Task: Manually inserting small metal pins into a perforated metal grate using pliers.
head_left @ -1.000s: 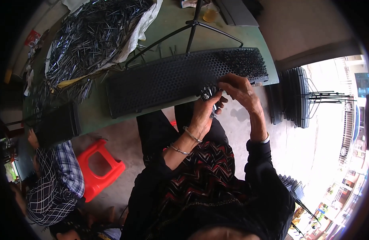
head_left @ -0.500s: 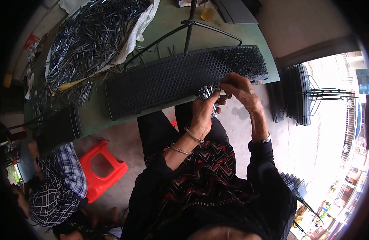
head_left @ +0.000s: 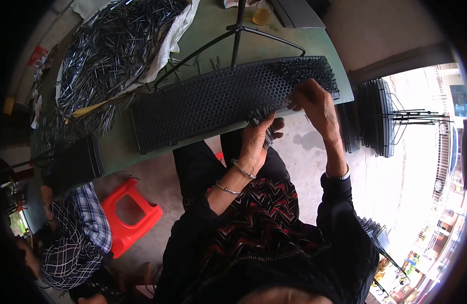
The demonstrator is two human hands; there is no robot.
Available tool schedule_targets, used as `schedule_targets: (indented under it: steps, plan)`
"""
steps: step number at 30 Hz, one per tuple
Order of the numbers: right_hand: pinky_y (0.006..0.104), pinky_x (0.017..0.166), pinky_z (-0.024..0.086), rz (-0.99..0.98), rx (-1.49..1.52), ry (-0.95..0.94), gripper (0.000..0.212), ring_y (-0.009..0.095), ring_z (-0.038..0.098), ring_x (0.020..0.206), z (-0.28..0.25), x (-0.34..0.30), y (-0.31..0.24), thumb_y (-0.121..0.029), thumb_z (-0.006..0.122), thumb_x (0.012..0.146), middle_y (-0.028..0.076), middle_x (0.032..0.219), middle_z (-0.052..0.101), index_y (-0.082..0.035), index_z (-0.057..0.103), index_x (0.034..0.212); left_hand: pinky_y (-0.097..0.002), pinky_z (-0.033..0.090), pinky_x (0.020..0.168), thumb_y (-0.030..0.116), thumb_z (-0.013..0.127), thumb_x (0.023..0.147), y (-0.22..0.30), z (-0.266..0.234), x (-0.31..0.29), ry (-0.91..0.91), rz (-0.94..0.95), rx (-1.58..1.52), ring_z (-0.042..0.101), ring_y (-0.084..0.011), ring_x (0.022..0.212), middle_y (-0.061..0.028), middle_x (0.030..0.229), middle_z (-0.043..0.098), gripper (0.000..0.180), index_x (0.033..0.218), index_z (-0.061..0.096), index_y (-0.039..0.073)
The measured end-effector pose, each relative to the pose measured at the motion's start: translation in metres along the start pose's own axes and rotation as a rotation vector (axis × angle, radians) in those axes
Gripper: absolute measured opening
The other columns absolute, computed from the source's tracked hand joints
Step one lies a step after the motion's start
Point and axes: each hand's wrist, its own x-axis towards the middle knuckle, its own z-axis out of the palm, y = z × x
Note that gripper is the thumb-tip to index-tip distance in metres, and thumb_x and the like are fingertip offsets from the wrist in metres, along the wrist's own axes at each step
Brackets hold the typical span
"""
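Observation:
A long black tray full of round holes lies along the near edge of the green table. Many short dark sticks stand in the holes at its right end. My left hand is closed around a bundle of thin dark sticks, just off the tray's front edge. My right hand is over the right part of the tray, close to the filled holes. Its fingers are pinched together and slightly blurred; whatever is between them is too small to make out.
A big heap of loose dark sticks lies on a white sack at the table's far left. A black metal stand rises behind the tray, beside a cup. A red stool and another person are at left.
My right hand has moved from the bundle in my left hand up and right to the tray's filled end. My left hand has stayed almost in place, still gripping the sticks.

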Motion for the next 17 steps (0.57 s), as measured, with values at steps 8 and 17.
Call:
schedule_targets:
  steps: [8, 17]
  plan:
    - [0.0278, 0.064, 0.052, -0.217, -0.218, 0.463, 0.006, 0.015, 0.068, 0.073, 0.016, 0.020, 0.026, -0.006, 0.056, 0.090, 0.010, 0.079, 0.067, 0.000, 0.055, 0.092, -0.0273, 0.051, 0.058, 0.021, 0.066, 0.088, -0.004, 0.001, 0.002, -0.021, -0.169, -0.054, 0.063, -0.0138, 0.071, -0.0050, 0.084, 0.066, 0.016, 0.100, 0.063, 0.010]
    - [0.0328, 0.064, 0.050, -0.310, -0.552, 0.485, 0.004, 0.023, 0.065, 0.075, 0.020, 0.029, 0.038, -0.005, 0.056, 0.090, 0.011, 0.079, 0.064, -0.002, 0.056, 0.093, -0.0196, 0.039, 0.047, 0.019, 0.064, 0.089, -0.005, -0.006, 0.004, -0.059, -0.146, -0.014, 0.052, -0.0076, 0.062, -0.0048, 0.076, 0.063, 0.012, 0.098, 0.061, 0.012]
